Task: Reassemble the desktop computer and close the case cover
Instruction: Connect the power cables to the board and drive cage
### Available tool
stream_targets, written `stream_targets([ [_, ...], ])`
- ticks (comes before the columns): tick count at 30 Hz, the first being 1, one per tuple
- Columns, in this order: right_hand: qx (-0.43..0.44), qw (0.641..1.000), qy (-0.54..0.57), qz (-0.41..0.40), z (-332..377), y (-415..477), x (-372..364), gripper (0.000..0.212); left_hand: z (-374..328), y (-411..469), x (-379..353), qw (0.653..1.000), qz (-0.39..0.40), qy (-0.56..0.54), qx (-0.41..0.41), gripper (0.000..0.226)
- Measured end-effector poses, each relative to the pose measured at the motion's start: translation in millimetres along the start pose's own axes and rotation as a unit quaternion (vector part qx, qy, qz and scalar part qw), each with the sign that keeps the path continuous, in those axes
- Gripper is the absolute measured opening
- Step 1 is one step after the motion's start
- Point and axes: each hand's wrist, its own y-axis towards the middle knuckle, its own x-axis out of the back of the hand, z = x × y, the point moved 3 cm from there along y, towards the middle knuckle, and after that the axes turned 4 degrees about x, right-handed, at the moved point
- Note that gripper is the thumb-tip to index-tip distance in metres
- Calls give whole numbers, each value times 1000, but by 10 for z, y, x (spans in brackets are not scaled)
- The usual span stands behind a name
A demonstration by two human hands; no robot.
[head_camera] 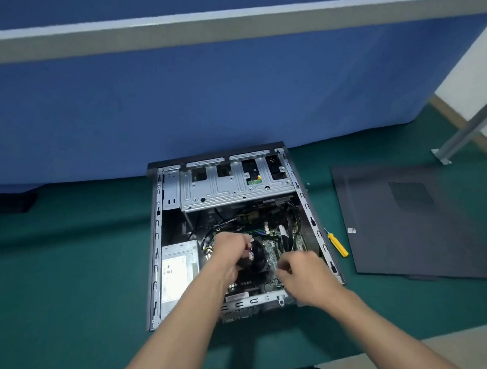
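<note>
Fingers [241,245] of the left hand [229,251] are curled and appear to grasp the near-left edge of the black cooler fan [258,255], though motion blur softens the contact. Fingers [283,268] of the right hand [304,270] are curled downward over the motherboard [274,250], just right of the fan; whether they hold anything cannot be told. The desktop case [156,245] lies on its side on the green surface [71,264], open face up, its far end against the blue partition [176,103]. Inside the case, a silver drive cage [236,184] spans the far end, a labelled power supply [179,269] sits at the near left, and black cables [211,234] run between the cage and the board. Both hands and forearms cover the centre and near-right of the board. The dark case cover [413,220] lies flat to the right, apart from the case, with a vent grille and a small sticker visible. A yellow-handled screwdriver [337,244] lies between the case and the cover. A metal leg [465,133] is cut off at the right edge.
</note>
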Motion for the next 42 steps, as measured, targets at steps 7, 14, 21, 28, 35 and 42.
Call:
stream_targets([
  [7, -111, 939, 325, 6, 210, -9, -91, 10, -318, -159, 118, 991, 74, 10, -111, 19],
  [14, 180, 936, 15, -301, 364, 37, 272, 39, -445, -172, 152, 907, 97, 315, -264, 21],
  [21, 188, 981, -1, 47, 240, 579, 285, 31, -518, -135, 174, 858, 91, 414, -292, 13],
  [28, 137, 990, 4, 34, 23, 751, 257, 26, -498, -62, 479, 836, -36, 489, -248, 28],
  [35, 114, 985, 84, 97, 155, 846, 112, 30, -465, 25, 555, 880, -59, 404, -243, 31],
  [42, 121, 963, 217, 109, 356, 1060, 88, 20, -487, 110, 621, 864, -57, 358, -348, 23],
])
